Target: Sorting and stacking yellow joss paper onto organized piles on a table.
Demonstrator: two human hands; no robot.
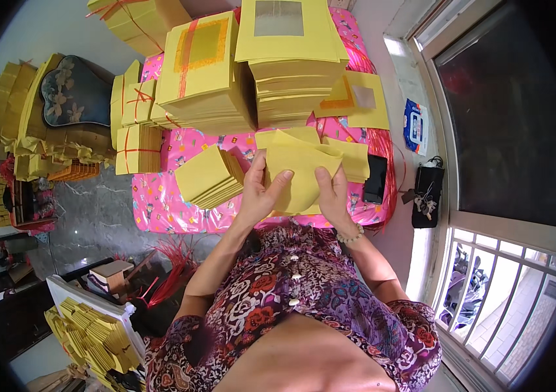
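Note:
A sheet of yellow paper [299,171], with its upper edge curled over, is held up in front of me between both hands. My left hand [263,193] grips its left side, thumb lying on the face. My right hand [334,196] pinches the right side, thumb on top; a beaded bracelet circles that wrist. Behind and beneath the sheet lie more yellow papers [356,160], partly hidden by it. Left of my left hand rests a fanned stack of folded yellow paper [207,178] on the pink patterned table cover [160,212].
Tall stacks of yellow paper with silver [299,88] and gold patches [206,104] rise at the back. Red strands [382,173] hang along the right edge, near a black phone [374,179]. A wipes pack [415,127] and black pouch [429,196] sit on the sill. Left stands a cushioned chair [75,91].

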